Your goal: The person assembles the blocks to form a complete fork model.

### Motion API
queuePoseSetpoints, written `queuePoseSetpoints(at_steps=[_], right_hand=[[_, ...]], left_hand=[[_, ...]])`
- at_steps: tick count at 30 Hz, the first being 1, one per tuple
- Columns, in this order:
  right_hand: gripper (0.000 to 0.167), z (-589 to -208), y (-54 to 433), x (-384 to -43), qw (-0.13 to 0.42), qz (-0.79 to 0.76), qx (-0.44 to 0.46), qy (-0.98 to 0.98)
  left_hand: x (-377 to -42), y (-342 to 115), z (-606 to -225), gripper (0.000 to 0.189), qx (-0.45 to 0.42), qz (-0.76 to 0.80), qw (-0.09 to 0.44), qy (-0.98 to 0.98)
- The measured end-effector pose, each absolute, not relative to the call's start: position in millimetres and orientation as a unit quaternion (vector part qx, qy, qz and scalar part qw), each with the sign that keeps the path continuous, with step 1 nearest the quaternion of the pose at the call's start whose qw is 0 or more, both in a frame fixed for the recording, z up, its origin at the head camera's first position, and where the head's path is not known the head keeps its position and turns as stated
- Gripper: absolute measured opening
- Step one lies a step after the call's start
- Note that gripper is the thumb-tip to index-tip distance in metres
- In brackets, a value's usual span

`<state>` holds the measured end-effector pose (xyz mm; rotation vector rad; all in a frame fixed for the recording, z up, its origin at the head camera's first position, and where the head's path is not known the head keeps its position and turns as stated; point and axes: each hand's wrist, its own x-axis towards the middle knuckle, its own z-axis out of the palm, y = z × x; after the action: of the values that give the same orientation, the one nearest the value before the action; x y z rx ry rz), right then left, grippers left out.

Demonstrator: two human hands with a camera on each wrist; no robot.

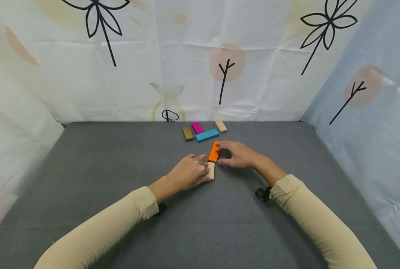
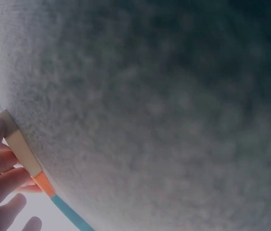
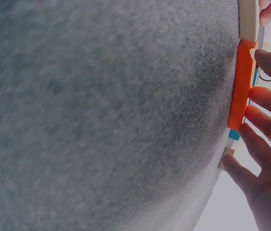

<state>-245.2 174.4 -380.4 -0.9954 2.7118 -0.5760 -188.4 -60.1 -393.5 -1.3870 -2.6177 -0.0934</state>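
Note:
Mid-table in the head view, my left hand point(image 1: 192, 172) holds a light wooden block point(image 1: 211, 170), thumb at its near end. That block point(image 2: 24, 151) also shows at the left edge of the left wrist view, fingers along its side. My right hand point(image 1: 237, 154) grips an orange block point(image 1: 214, 151), its fingertips at the far part and the thumb by the near end. The orange block lies flat, end to end with the light one and slightly angled. In the right wrist view, fingertips meet the upper side of the orange block point(image 3: 242, 86).
Beyond the hands lie a blue block point(image 1: 207, 135), a magenta block point(image 1: 197, 128), a dark brown wooden block point(image 1: 188, 133) and another light wooden block point(image 1: 221, 126). The grey table point(image 1: 119, 157) meets a patterned white cloth point(image 1: 193, 74) at its back edge.

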Motion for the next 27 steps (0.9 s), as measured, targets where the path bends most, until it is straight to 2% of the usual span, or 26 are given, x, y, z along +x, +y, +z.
queuePoseSetpoints(at_steps=[5,11,16,27], right_hand=[[0.036,-380,170,-246,0.090,-0.207,-0.343,0.912],[0.052,-383,165,-248,0.087,-0.196,-0.319,0.923],[0.053,-383,162,-249,0.084,-0.190,-0.315,0.926],[0.049,-381,160,-252,0.096,-0.191,-0.340,0.916]], left_hand=[[-189,-62,-394,0.022,-0.483,-0.050,0.082,-0.870],[-196,-70,-393,0.023,-0.501,-0.064,0.047,-0.862],[-201,-73,-392,0.019,-0.515,-0.069,0.035,-0.854],[-192,-66,-395,0.009,-0.528,-0.051,0.111,-0.841]])
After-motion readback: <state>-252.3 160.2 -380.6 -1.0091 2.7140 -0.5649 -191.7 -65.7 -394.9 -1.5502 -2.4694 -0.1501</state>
